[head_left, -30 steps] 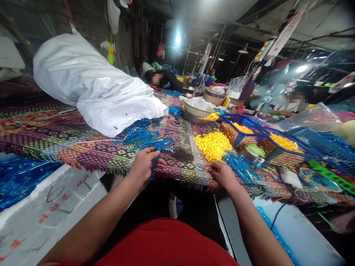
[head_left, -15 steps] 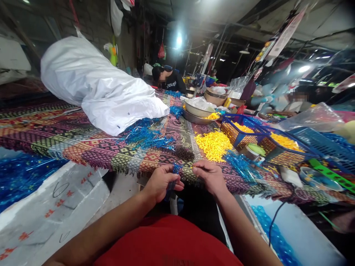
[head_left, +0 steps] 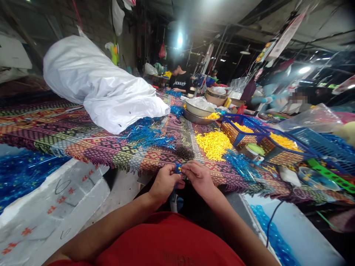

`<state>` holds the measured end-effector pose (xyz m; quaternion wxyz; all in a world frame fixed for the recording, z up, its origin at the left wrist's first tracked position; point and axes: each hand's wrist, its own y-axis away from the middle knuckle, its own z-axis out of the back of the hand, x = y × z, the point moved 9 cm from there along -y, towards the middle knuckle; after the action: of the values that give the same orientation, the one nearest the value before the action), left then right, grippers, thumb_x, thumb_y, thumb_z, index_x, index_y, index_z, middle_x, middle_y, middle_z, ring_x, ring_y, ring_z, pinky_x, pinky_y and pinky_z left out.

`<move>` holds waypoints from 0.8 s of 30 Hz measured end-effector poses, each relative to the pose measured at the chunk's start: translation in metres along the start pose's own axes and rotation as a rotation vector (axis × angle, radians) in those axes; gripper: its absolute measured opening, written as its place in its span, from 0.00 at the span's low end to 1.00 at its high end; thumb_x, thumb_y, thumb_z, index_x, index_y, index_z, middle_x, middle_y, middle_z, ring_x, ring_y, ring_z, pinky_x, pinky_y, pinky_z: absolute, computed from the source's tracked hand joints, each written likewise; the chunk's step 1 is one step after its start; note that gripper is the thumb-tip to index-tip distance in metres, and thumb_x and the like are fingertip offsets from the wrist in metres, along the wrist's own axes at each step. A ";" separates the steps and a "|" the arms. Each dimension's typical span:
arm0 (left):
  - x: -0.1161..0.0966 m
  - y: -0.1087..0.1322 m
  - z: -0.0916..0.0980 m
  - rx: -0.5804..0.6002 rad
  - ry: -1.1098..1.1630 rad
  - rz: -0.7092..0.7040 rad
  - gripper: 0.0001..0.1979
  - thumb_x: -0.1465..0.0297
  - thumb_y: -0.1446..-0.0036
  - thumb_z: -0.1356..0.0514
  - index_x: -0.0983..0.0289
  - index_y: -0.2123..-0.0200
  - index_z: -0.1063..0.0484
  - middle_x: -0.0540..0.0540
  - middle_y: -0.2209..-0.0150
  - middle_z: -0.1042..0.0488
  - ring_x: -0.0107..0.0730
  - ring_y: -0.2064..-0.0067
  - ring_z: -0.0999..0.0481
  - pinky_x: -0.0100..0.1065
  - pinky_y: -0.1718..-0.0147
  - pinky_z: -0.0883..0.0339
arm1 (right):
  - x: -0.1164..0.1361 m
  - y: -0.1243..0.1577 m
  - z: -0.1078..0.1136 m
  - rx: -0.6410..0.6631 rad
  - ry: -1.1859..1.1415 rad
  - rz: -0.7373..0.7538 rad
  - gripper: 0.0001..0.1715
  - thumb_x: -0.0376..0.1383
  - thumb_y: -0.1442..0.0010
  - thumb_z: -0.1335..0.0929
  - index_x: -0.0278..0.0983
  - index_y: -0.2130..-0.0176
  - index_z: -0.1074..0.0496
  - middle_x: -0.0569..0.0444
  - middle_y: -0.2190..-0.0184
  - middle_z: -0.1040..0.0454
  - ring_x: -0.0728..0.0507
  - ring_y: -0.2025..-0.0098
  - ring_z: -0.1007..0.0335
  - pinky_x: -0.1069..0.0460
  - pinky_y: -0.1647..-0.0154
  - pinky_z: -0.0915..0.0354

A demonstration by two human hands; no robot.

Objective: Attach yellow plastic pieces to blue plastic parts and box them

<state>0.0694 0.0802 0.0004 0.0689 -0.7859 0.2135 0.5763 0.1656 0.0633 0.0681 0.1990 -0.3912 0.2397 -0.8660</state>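
Blue plastic (head_left: 176, 167) sits pinched between fingers of the left hand (head_left: 163, 184); fingers of the right hand (head_left: 198, 177) grip a yellow piece (head_left: 179, 170) beside it.

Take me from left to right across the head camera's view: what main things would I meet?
White sack, left hand, right hand, blue basket of yellow pieces, second such basket, green strip.

Forearms (head_left: 111, 225) angled inward, fingers (head_left: 193, 170) pinched, nearly meeting
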 end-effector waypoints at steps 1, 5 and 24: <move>0.001 0.000 0.000 0.001 0.001 0.003 0.09 0.76 0.54 0.42 0.67 0.65 0.33 0.51 0.74 0.31 0.26 0.75 0.28 0.35 0.72 0.28 | 0.001 0.001 -0.002 0.009 0.015 0.013 0.09 0.34 0.41 0.36 0.38 0.66 0.26 0.51 0.70 0.28 0.47 0.68 0.32 0.52 0.67 0.35; 0.006 0.001 0.001 -0.005 0.015 0.026 0.08 0.76 0.55 0.43 0.67 0.67 0.34 0.50 0.75 0.31 0.26 0.75 0.28 0.35 0.72 0.28 | 0.005 0.004 -0.008 0.017 0.067 0.073 0.09 0.32 0.40 0.38 0.37 0.66 0.28 0.51 0.70 0.29 0.47 0.67 0.33 0.52 0.67 0.35; 0.004 -0.009 0.024 -0.085 -0.109 0.043 0.02 0.71 0.51 0.49 0.64 0.74 0.40 0.47 0.81 0.35 0.29 0.84 0.29 0.30 0.88 0.34 | -0.034 -0.002 -0.002 0.018 0.093 -0.034 0.10 0.34 0.40 0.38 0.38 0.63 0.28 0.51 0.68 0.28 0.45 0.64 0.32 0.51 0.63 0.35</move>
<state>0.0532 0.0961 -0.0121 0.0346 -0.7507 0.2012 0.6283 0.1846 0.0837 0.0485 0.1764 -0.3526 0.2341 -0.8887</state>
